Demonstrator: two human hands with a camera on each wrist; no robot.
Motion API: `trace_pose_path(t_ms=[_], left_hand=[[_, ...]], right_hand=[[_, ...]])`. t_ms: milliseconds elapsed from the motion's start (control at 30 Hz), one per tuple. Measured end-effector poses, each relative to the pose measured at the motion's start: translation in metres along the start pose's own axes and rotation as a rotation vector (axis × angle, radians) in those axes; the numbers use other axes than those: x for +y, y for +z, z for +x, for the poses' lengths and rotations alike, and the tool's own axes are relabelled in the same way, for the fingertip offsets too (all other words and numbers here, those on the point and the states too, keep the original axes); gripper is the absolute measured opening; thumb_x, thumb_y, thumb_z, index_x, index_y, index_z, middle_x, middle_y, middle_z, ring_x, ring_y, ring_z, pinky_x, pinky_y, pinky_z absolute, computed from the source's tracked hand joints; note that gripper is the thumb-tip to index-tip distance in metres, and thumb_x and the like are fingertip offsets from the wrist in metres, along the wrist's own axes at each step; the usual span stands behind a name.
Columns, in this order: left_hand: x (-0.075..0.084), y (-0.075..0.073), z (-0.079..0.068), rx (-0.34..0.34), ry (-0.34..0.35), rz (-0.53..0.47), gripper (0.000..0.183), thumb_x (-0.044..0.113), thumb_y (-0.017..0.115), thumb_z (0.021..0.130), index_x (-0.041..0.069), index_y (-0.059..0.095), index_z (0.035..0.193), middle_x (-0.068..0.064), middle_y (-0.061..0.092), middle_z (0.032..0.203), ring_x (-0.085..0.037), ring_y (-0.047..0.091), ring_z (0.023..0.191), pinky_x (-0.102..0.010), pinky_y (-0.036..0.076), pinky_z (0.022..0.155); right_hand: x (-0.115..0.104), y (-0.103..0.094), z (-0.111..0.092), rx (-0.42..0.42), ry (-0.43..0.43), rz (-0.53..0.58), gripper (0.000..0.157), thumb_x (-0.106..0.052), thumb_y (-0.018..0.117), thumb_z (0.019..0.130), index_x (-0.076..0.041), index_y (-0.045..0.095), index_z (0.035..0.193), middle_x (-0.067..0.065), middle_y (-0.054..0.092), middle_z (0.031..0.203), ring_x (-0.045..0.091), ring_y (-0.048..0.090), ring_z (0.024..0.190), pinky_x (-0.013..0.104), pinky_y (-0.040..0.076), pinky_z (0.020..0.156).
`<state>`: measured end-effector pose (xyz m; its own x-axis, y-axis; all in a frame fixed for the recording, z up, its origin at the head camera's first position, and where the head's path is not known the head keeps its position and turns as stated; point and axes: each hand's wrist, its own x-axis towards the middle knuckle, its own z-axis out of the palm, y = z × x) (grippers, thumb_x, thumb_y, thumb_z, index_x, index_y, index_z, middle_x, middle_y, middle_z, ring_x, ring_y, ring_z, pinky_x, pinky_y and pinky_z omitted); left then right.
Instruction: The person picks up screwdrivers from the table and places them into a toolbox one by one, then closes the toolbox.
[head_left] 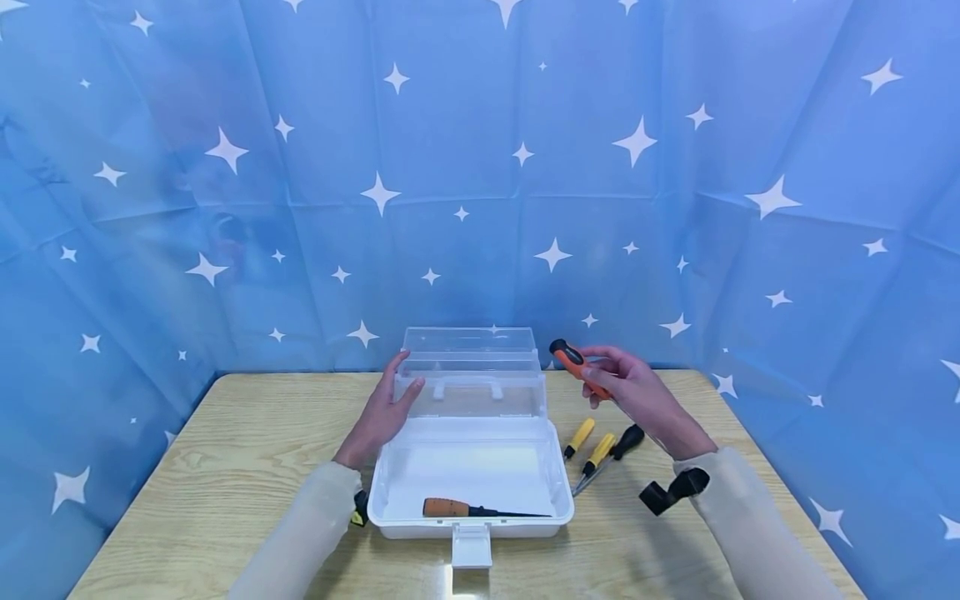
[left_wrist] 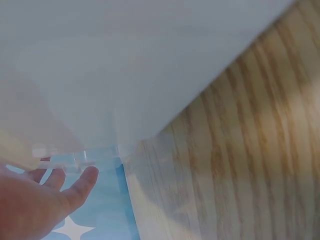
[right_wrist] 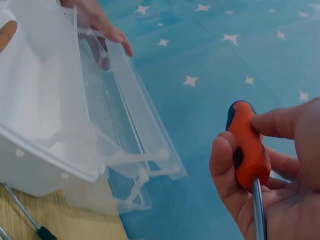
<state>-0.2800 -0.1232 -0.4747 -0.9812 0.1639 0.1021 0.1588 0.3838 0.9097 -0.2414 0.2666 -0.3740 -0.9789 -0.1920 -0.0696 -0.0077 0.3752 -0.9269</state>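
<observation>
My right hand [head_left: 626,387] holds an orange-and-black screwdriver [head_left: 581,371] by its handle, raised above the table right of the toolbox. In the right wrist view its metal shaft [right_wrist: 258,210] runs down past the palm. A white toolbox [head_left: 468,475] stands open, its clear lid [head_left: 472,371] tilted up at the back. My left hand [head_left: 378,417] grips the lid's left edge, thumb in front. Inside the toolbox, along the front wall, lies a screwdriver with a brown handle [head_left: 446,507] and a dark shaft.
On the table [head_left: 247,483], right of the toolbox, lie a yellow-handled tool [head_left: 581,437], a yellow-handled screwdriver [head_left: 600,452] and a black-handled screwdriver [head_left: 628,441]. The toolbox's front latch [head_left: 471,548] hangs down. A blue star-patterned curtain [head_left: 465,167] rises behind the table.
</observation>
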Motion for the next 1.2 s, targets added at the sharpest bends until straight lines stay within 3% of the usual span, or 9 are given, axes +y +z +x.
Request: trace_pose_path(t_ms=[500, 933, 1200], left_hand=[[0.002, -0.001, 0.001, 0.013, 0.005, 0.053, 0.075, 0.064, 0.044, 0.097, 0.029, 0.018, 0.157, -0.001, 0.013, 0.166, -0.031, 0.015, 0.152, -0.061, 0.019, 0.118], [-0.001, 0.002, 0.003, 0.032, 0.007, 0.061, 0.075, 0.06, 0.045, 0.099, 0.025, 0.017, 0.158, -0.004, 0.013, 0.166, -0.034, 0.015, 0.152, -0.063, 0.019, 0.117], [0.0, 0.002, 0.002, 0.047, -0.011, 0.067, 0.069, 0.052, 0.046, 0.102, 0.025, 0.017, 0.159, -0.006, 0.014, 0.166, -0.035, 0.015, 0.152, -0.063, 0.018, 0.117]], right_hand=[[-0.011, 0.013, -0.007, -0.042, -0.072, 0.031, 0.046, -0.033, 0.063, 0.098, -0.015, 0.048, 0.138, 0.016, 0.066, 0.101, 0.027, 0.065, 0.082, 0.039, 0.056, 0.079], [-0.019, 0.026, -0.011, -0.099, -0.084, 0.053, 0.041, -0.027, 0.062, 0.099, -0.013, 0.05, 0.136, 0.018, 0.063, 0.105, 0.028, 0.064, 0.082, 0.036, 0.056, 0.074], [-0.026, 0.035, -0.013, -0.112, -0.106, 0.038, 0.04, -0.023, 0.061, 0.1, -0.015, 0.05, 0.138, 0.017, 0.065, 0.104, 0.03, 0.065, 0.082, 0.041, 0.058, 0.075]])
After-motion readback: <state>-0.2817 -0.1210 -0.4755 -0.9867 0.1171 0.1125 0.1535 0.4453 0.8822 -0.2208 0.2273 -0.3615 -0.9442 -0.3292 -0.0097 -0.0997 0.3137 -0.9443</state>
